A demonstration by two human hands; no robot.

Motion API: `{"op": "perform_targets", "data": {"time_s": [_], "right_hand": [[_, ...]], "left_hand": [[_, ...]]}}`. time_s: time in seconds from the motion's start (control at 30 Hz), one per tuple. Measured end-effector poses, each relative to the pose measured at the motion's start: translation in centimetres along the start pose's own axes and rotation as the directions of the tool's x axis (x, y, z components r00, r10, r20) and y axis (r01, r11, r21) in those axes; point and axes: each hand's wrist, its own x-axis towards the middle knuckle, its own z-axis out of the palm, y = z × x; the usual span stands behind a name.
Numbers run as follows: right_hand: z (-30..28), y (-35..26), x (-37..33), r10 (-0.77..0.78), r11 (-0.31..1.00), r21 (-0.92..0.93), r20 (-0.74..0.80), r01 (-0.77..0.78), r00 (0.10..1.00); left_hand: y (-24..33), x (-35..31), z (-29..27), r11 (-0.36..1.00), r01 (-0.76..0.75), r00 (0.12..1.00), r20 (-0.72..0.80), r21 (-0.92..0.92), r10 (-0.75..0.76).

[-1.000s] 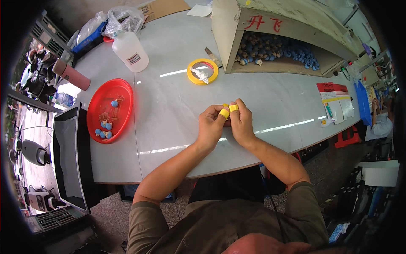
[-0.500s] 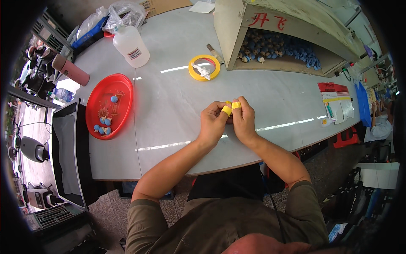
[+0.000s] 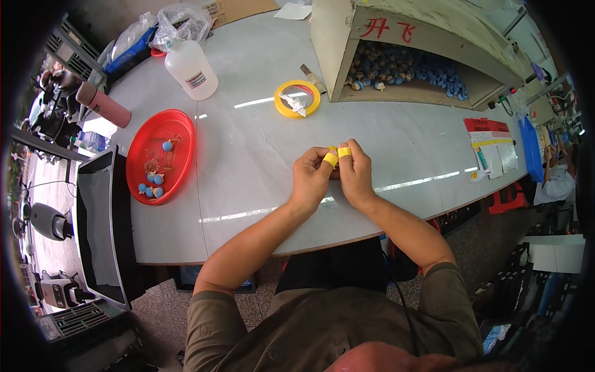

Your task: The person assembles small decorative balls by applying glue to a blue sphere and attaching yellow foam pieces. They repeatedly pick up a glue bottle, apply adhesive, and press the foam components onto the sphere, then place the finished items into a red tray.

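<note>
Both of my hands meet over the middle of the table, thumbs side by side and fingers curled in. Yellow tape (image 3: 331, 159) wraps the thumb of my left hand (image 3: 310, 178), and another yellow band (image 3: 344, 151) circles the thumb of my right hand (image 3: 357, 177). What the closed fingers pinch between them is hidden. Beyond the hands lies a yellow tape roll (image 3: 279, 105) with a crumpled white scrap (image 3: 294, 105) on it. A red plastic tray (image 3: 188, 162) to the left holds several small blue-and-cream pieces (image 3: 167, 146).
A cream shelf box (image 3: 338, 59) at the back right holds a heap of small blue pieces (image 3: 396, 71). A white plastic bottle (image 3: 193, 71), a pink flask (image 3: 104, 105) and a black bin (image 3: 102, 223) stand left. Papers (image 3: 493, 146) lie at the right edge.
My hands stay together in nearly the same place, with only a very slight shift of the fingers. The tray, tape roll and shelf box stand as before.
</note>
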Motion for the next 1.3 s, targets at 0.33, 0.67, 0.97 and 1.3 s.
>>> {"op": "perform_targets", "data": {"time_s": [0.33, 0.67, 0.97, 1.3], "right_hand": [[-0.3, 1.6, 0.4, 0.164, 0.961, 0.225, 0.011, -0.162, 0.986], [-2.2, -1.0, 1.1, 0.227, 0.838, 0.43, 0.287, -0.337, 0.931], [-3.6, 0.1, 1.9, 0.186, 0.888, 0.313, 0.427, -0.337, 0.885], [-4.5, 0.0, 2.6, 0.136, 0.907, 0.265, 0.551, -0.327, 0.823]], "left_hand": [[0.4, 0.0, 0.1, 1.0, -0.027, 1.0, -0.011, 0.008, 0.027], [1.1, 1.4, -1.4, 0.993, -0.095, 0.995, -0.036, 0.072, 0.098], [3.2, 1.8, -2.7, 0.973, 0.071, 0.988, 0.12, 0.22, -0.099], [3.4, 2.0, -3.4, 0.974, 0.079, 0.976, 0.181, 0.214, -0.119]]}}
